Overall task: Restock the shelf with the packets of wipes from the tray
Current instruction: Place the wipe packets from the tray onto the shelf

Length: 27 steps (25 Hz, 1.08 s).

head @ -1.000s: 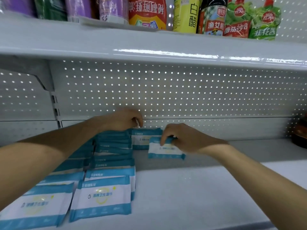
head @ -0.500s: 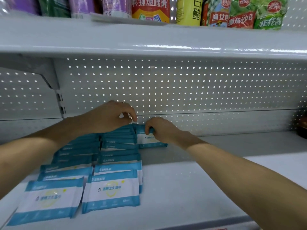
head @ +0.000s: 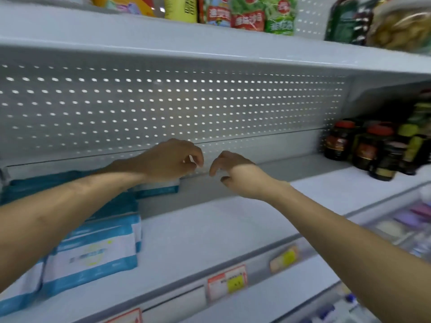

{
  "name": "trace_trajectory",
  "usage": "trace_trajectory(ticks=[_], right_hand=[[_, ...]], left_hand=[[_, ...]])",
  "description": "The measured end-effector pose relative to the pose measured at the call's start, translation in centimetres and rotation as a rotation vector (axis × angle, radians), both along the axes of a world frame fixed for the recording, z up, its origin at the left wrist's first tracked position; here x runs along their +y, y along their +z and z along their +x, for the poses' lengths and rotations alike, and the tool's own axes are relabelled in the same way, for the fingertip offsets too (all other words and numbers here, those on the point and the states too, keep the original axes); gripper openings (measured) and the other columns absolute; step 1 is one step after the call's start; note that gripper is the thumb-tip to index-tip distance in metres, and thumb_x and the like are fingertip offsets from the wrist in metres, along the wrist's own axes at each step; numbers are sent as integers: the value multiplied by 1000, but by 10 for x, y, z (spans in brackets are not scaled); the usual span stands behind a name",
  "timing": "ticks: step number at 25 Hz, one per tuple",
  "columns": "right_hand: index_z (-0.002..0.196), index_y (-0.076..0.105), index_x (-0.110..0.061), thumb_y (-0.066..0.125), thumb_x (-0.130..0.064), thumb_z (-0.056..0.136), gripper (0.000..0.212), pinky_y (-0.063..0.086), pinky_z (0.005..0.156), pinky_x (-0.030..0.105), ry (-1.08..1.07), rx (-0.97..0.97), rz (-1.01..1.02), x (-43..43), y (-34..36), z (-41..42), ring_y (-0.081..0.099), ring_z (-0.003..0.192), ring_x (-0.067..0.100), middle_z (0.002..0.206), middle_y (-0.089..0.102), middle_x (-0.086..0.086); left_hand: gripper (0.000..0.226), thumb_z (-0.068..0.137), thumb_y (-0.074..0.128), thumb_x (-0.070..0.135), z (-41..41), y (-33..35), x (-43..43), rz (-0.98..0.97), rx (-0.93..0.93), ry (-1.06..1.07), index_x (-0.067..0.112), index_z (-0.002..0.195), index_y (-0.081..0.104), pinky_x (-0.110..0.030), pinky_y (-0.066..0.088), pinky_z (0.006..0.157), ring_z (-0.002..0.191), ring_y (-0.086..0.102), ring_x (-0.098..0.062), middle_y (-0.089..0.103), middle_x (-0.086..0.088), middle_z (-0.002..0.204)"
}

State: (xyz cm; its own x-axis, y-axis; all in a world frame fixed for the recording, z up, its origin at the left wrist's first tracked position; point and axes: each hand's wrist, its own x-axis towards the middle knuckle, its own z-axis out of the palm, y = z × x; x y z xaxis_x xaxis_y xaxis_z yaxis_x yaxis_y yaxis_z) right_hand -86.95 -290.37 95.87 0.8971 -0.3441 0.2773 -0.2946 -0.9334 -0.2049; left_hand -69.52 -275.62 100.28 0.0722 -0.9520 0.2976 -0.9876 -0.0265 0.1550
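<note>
Your left hand (head: 170, 159) and right hand (head: 235, 173) hover near the shelf (head: 221, 229) back edge, fingers loosely curled, holding nothing. Packets of wipes (head: 98, 250) sit in overlapping rows at the left end, probably so labels face front. Tray isn't visible.

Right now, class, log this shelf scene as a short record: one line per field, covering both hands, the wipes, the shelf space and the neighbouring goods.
left hand: left hand, fingers curled, empty, above the rearmost packet
right hand: right hand, empty, loosely open, over bare shelf
wipes: blue-and-white flat plastic packets of wipes in overlapping rows on the left
rearmost packet: rearmost packet lies against the back panel
shelf: white metal shelf, bare to the right of the packets
neighbours: dark red-lidded jars at far right
</note>
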Motion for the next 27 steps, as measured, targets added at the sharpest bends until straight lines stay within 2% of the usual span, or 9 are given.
trace_trajectory(ticks=[3,6,9,14,16,18,23,25,27], right_hand=[[122,66,-25,61,-8,90,36,47,89,35,-170,-14,-33,-12,-7,-81,58,111,23,125,57,1],[122,64,-24,64,-13,90,33,50,91,40,-337,-34,-21,-18,-15,-157,59,107,22,119,60,0],[119,61,-29,63,-15,90,32,53,88,44,-510,-45,-24,-11,-30,-228,58,103,20,114,59,-5],[120,60,-26,64,-13,88,34,53,83,42,-730,-23,-5,26,-70,-328,58,99,21,113,61,-2],[116,62,-26,65,-12,86,34,52,81,39,-814,-14,49,47,-101,-360,58,94,21,109,63,-2],[109,65,-27,65,-11,82,31,52,79,37,-893,12,152,75,-141,-385,62,91,22,103,66,-2],[101,66,-28,64,-14,83,23,50,78,29,-920,240,513,152,-232,-419,63,91,15,97,67,-11],[103,68,-28,65,-12,83,26,53,82,30,-910,277,621,177,-257,-426,62,92,12,99,67,-14],[106,67,-32,66,-10,82,32,54,86,31,-932,281,641,192,-276,-431,62,97,10,109,65,-14]], left_hand=[[19,91,55,31,-55,-11,-52,62,-16,-51,38,105,66,-37,53,89,98,63,-12,65,16,110],[31,81,49,35,-112,-21,-95,22,-39,-132,33,107,66,-40,54,91,100,65,-21,70,5,116],[28,87,53,24,-175,-44,-121,-11,28,-230,29,109,68,-43,55,89,102,66,-23,72,4,115],[29,86,51,27,-270,-106,-122,-42,97,-465,33,110,66,-41,54,88,102,64,-20,69,8,114],[28,89,56,22,-301,-144,-114,-8,107,-572,28,113,68,-39,53,89,103,65,-22,70,2,115],[30,88,52,28,-328,-188,-100,77,101,-662,29,114,67,-41,54,89,106,65,-23,69,1,114],[35,96,54,28,-364,-284,-59,371,28,-799,32,130,61,-34,47,100,127,54,-12,60,11,136],[35,98,53,29,-367,-308,-45,450,19,-841,34,131,60,-36,49,98,127,53,-10,59,14,136],[34,98,53,29,-368,-324,-38,507,17,-845,35,131,60,-36,50,96,124,55,-10,59,15,135]])
